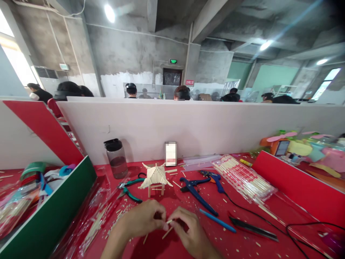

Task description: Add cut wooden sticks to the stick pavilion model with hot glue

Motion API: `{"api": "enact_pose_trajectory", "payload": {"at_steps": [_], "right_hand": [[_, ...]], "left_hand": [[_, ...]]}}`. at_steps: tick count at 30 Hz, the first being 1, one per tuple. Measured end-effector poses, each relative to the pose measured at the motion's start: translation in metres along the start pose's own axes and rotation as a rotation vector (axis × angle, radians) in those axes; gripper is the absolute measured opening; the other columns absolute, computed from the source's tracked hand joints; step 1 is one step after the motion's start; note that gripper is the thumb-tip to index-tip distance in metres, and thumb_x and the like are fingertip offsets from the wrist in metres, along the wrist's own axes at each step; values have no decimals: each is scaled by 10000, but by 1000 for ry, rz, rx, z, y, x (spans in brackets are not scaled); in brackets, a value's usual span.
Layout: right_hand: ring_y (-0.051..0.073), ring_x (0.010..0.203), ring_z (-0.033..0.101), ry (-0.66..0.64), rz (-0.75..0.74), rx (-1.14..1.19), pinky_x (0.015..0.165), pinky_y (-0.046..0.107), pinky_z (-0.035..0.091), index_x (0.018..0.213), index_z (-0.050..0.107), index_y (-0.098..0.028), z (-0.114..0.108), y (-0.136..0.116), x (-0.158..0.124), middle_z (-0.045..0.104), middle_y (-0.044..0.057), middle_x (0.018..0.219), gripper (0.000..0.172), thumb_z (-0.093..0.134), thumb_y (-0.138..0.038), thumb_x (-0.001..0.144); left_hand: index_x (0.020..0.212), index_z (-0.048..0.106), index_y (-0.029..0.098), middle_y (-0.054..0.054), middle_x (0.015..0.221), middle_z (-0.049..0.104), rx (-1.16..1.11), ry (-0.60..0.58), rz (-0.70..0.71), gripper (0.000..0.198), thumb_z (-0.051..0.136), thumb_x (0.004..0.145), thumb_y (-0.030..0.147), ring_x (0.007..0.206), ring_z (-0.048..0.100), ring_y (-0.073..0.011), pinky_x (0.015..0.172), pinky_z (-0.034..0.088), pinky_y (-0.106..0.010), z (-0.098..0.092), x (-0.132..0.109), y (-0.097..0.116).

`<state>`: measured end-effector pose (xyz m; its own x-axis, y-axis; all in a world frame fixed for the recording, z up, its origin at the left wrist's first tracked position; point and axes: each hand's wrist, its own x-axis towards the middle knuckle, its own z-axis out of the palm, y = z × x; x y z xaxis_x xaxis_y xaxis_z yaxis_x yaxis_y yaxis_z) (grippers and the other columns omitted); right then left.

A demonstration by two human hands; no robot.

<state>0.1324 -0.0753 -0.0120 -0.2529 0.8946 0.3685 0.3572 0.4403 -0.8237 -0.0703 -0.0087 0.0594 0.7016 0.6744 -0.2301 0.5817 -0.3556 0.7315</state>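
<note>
My left hand and my right hand meet low in the middle of the head view, thumbs and fingertips pinched together on a short wooden stick. Another thin stick slants down just below the fingertips; whether it is joined to the first I cannot tell. Just beyond my hands, a small pavilion model made of pale sticks stands upright on the red tabletop. Green-handled pliers lie to its left. On its right rests a blue hand cutter.
A glue gun with a black cord, a blue pen and a black-handled knife lie to the right. Bundled sticks are behind them. A bottle and a phone stand by the white partition. Scraps are scattered around.
</note>
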Motion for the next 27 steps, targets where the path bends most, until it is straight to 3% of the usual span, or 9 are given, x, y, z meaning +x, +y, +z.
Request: {"api": "enact_pose_trajectory", "payload": {"at_steps": [4, 8, 11, 14, 17, 19, 22, 24, 27], "right_hand": [[167, 785, 582, 158, 28, 61, 713, 250, 448, 902, 592, -215, -6, 2, 3, 604, 26, 859, 222, 478, -362, 1023], [178, 820, 580, 255, 81, 143, 717, 252, 467, 936, 580, -215, -7, 9, 6, 589, 42, 924, 228, 472, -396, 1024], [175, 791, 571, 260, 108, 167, 690, 247, 470, 933, 581, -215, -6, 13, 7, 590, 43, 922, 241, 479, -416, 1019], [165, 753, 561, 257, 110, 175, 671, 241, 471, 927, 587, -213, -5, 14, 7, 591, 39, 913, 241, 494, -419, 1011], [163, 739, 561, 317, 100, 194, 667, 242, 476, 922, 599, -208, -6, 14, 7, 586, 35, 886, 254, 500, -427, 1005], [163, 727, 558, 412, 98, 202, 654, 241, 474, 914, 603, -204, -9, 15, 7, 584, 32, 857, 266, 513, -441, 995], [147, 638, 517, 537, 127, 216, 582, 232, 444, 887, 607, -201, -15, 20, 8, 553, 4, 740, 294, 547, -477, 968], [129, 553, 458, 556, 163, 255, 515, 225, 396, 880, 608, -201, -18, 25, 9, 505, -25, 649, 315, 556, -503, 955], [114, 501, 404, 548, 197, 310, 467, 221, 341, 878, 601, -199, -18, 30, 9, 476, -41, 599, 340, 556, -529, 947]], "left_hand": [[715, 713, 183, 9, 697, 639, 66, 105, -50, 101, 634, 764, 222, 669, 565, -159, 604, 371, -237, 2, 4, -4], [778, 710, 191, -54, 1008, 698, -36, 205, -31, 133, 652, 806, 307, 919, 633, -220, 807, 454, -280, 11, 14, -7], [735, 689, 203, -75, 1172, 686, -139, 228, 19, 160, 672, 820, 338, 1220, 557, -283, 949, 434, -306, 20, 22, -9], [730, 683, 210, -83, 1209, 694, -194, 270, 56, 154, 680, 829, 328, 1362, 452, -299, 1021, 398, -321, 25, 28, -9], [745, 696, 195, -85, 1220, 700, -257, 307, 116, 154, 677, 831, 321, 1220, 570, -269, 929, 450, -298, 29, 33, -4], [769, 717, 179, -70, 1025, 750, -287, 286, 143, 163, 669, 831, 321, 949, 655, -218, 805, 473, -278, 35, 35, 1], [763, 746, 166, -17, 720, 711, -381, 80, 148, 190, 701, 780, 350, 681, 605, -165, 669, 460, -257, 49, 37, 9], [748, 752, 176, 0, 673, 680, -455, -230, 162, 174, 720, 726, 346, 617, 582, -154, 622, 459, -252, 60, 39, 10], [686, 717, 206, 35, 625, 623, -401, -570, 188, 90, 714, 596, 214, 554, 526, -144, 552, 434, -247, 73, 43, 3]]}}
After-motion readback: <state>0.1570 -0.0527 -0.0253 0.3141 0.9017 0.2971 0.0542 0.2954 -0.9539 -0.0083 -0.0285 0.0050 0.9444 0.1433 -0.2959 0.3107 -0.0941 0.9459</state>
